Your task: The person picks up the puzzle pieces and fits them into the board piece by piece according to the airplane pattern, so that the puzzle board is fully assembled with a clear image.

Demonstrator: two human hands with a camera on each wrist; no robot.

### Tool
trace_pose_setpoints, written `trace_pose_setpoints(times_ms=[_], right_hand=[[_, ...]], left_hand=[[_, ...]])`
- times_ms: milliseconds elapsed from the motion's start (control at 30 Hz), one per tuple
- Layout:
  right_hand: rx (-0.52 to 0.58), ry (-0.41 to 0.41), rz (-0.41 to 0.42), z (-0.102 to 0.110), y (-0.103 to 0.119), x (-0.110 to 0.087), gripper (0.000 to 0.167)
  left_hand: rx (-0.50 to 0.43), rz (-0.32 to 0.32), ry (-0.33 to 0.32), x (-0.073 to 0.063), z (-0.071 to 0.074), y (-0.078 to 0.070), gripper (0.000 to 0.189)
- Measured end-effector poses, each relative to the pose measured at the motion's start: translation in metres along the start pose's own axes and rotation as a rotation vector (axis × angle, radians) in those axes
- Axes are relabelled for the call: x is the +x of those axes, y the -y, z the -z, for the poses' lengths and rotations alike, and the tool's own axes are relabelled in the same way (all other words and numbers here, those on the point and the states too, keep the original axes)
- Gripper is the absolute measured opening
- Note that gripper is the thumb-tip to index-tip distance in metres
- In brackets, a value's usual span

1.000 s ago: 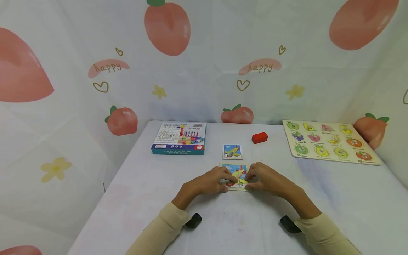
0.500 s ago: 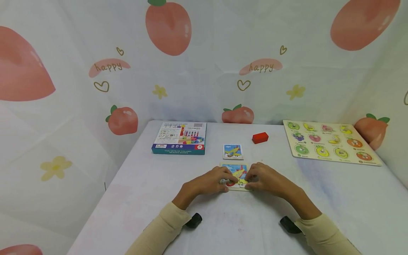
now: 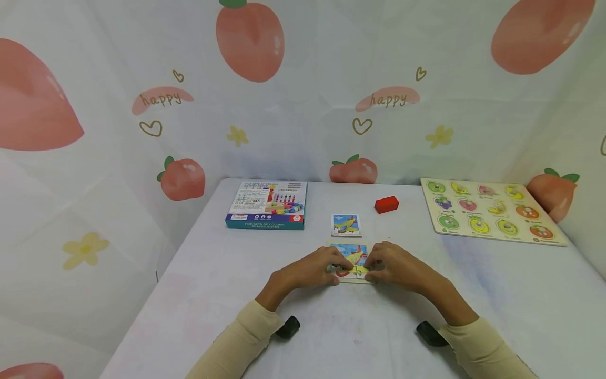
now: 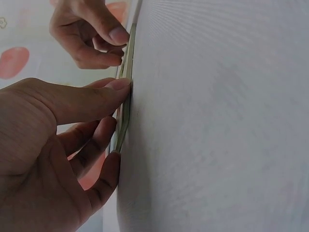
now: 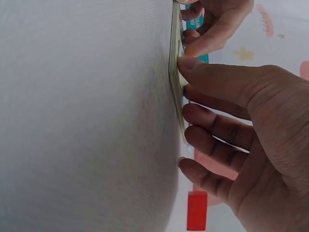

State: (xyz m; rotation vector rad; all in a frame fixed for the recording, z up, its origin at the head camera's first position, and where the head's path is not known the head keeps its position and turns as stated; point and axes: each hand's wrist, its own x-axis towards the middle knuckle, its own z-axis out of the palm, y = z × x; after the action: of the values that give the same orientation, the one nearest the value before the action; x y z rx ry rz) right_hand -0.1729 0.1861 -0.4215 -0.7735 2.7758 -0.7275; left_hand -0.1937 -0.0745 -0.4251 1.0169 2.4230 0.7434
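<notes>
A small jigsaw puzzle (image 3: 347, 250) with a yellow airplane on blue sky lies in its flat tray on the table. My left hand (image 3: 314, 268) grips its lower left side, thumb by the near edge and index fingertip reaching over the picture. On the other side my right hand (image 3: 395, 266) pinches the lower right puzzle piece (image 3: 361, 271) between thumb and fingers. The left wrist view shows the tray's thin edge (image 4: 127, 104) under the thumb. Curled fingers of the right hand (image 5: 231, 125) line the tray in the right wrist view. Hands partly cover the picture.
Just behind the puzzle lies a square card (image 3: 346, 225) with a matching airplane. A red block (image 3: 386, 205) stands farther back. At the back left is a bead-set box (image 3: 266, 205), and at the right a fruit peg board (image 3: 492, 211). A peach-printed cloth hangs behind.
Both hands stay at the puzzle with only tiny finger shifts. The lower right piece moves slightly under the right fingers. The surrounding things keep their places.
</notes>
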Motion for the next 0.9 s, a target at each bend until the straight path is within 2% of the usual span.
trace_pose_setpoints(times_ms=[433,733,900], right_hand=[[0.017,-0.016,-0.011,-0.0016,-0.0025,0.0007,0.016],[-0.012,-0.014,0.004,-0.0004,-0.0019,-0.0001,0.013],[-0.006,-0.001,-0.015,-0.0012,-0.0014,0.0012,0.022]], left_hand=[[0.001,0.015,0.008,-0.0004,-0.0007,0.0009,0.040],[0.005,0.011,0.005,0.0000,-0.0007,0.0010,0.039],[0.008,0.013,0.006,-0.0007,-0.0009,0.0011,0.040]])
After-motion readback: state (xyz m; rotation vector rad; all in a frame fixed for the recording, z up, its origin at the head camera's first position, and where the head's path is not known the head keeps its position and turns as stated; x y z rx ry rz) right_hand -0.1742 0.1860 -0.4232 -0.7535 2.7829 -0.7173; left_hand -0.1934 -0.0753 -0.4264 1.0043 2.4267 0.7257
